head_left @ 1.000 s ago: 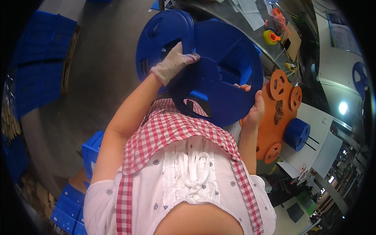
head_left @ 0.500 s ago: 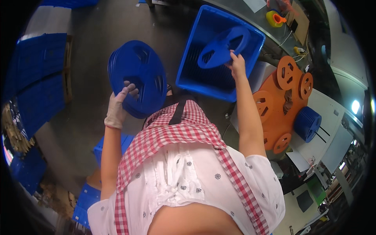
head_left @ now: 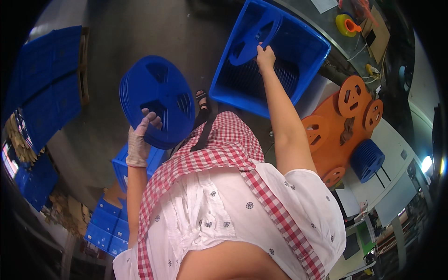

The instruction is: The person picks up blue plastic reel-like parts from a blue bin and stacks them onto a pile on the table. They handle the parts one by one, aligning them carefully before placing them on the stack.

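My left hand [head_left: 141, 140], in a pale glove, grips a stack of blue plastic discs [head_left: 167, 95] with cut-out openings. Its fingers come through one opening of the front disc, and the stack hangs tilted above the floor. My bare right hand [head_left: 266, 58] is closed on the edge of a single blue disc [head_left: 242, 53] of the same kind. That disc slants inside a blue plastic bin [head_left: 308, 49], against its far left side. Below it in the bin, a row of more blue discs [head_left: 284, 80] stands packed together.
An orange rotary fixture [head_left: 326, 133] with round plates stands at right, beside several blue discs [head_left: 367, 161] on rods. A workbench [head_left: 322, 28] bearing a yellow tape roll [head_left: 345, 25] borders the bin. Blue crates [head_left: 56, 70] stand at left; more blue boxes [head_left: 105, 224] sit lower left.
My right hand has carried its disc toward the bin's far left side, turning it steeper. The left hand still holds the stack, now slightly further left. The view has shifted a little.
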`<state>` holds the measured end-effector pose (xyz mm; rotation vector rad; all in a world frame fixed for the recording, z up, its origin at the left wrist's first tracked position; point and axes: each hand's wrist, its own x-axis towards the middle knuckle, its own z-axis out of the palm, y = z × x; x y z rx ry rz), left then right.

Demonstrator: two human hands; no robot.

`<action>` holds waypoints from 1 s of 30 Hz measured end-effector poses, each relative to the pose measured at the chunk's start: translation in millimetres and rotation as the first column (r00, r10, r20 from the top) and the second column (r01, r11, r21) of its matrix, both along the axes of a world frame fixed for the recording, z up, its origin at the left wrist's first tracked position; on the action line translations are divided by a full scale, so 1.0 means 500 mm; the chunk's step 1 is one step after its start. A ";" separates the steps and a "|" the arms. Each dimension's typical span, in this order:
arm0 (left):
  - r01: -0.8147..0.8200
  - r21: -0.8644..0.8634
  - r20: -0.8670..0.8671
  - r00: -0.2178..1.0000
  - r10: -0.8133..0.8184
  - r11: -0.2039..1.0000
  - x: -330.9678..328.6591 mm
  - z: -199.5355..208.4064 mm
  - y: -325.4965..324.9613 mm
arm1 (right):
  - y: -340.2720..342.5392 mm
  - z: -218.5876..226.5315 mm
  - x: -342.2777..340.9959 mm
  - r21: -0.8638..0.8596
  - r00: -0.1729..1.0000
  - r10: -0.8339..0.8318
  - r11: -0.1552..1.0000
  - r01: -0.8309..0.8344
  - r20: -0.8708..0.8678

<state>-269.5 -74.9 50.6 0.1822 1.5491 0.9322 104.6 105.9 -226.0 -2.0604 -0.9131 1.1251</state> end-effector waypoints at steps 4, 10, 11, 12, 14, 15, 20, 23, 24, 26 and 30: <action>0.004 0.021 -0.004 1.000 -0.004 1.000 0.017 0.012 0.015 | 0.007 -0.017 -0.016 -0.022 0.998 0.054 0.998 -0.053 0.034; 0.084 0.070 0.001 0.996 -0.084 0.994 0.030 0.024 0.037 | 0.003 -0.013 -0.038 -0.026 0.977 0.195 0.981 -0.194 0.083; 0.092 0.082 0.009 0.996 -0.093 0.992 0.032 0.026 0.042 | 0.000 -0.015 -0.034 -0.015 0.976 0.194 0.981 -0.194 0.101; 0.090 0.089 0.011 0.996 -0.091 0.992 0.032 0.028 0.044 | -0.005 -0.004 -0.037 -0.004 0.974 0.196 0.980 -0.197 0.116; 0.089 0.103 0.013 0.996 -0.091 0.991 0.029 0.030 0.049 | -0.012 0.019 -0.045 0.030 0.969 0.179 0.982 -0.187 0.170; 0.094 0.105 0.019 0.995 -0.096 0.990 0.028 0.029 0.049 | -0.016 0.026 -0.043 0.053 0.965 0.157 0.984 -0.171 0.212; 0.117 0.117 0.030 0.992 -0.122 0.986 0.015 0.021 0.033 | -0.038 0.031 -0.015 -0.019 0.981 0.108 0.994 -0.106 0.163; 0.138 0.114 0.041 0.989 -0.143 0.984 0.014 0.018 0.029 | -0.062 -0.069 0.018 -0.016 0.999 -0.016 1.000 0.017 0.046; 0.123 0.103 0.030 0.991 -0.127 0.987 0.010 0.018 0.018 | -0.061 -0.050 0.004 -0.068 0.999 0.013 0.998 -0.010 0.041; 0.112 0.084 0.029 0.993 -0.114 0.990 0.003 0.012 0.004 | -0.065 -0.037 -0.009 -0.017 0.994 0.083 0.996 -0.082 0.070; 0.059 0.081 0.115 0.991 -0.068 0.995 0.006 0.016 -0.004 | -0.057 -0.010 -0.033 0.016 0.981 0.066 0.998 -0.065 -0.181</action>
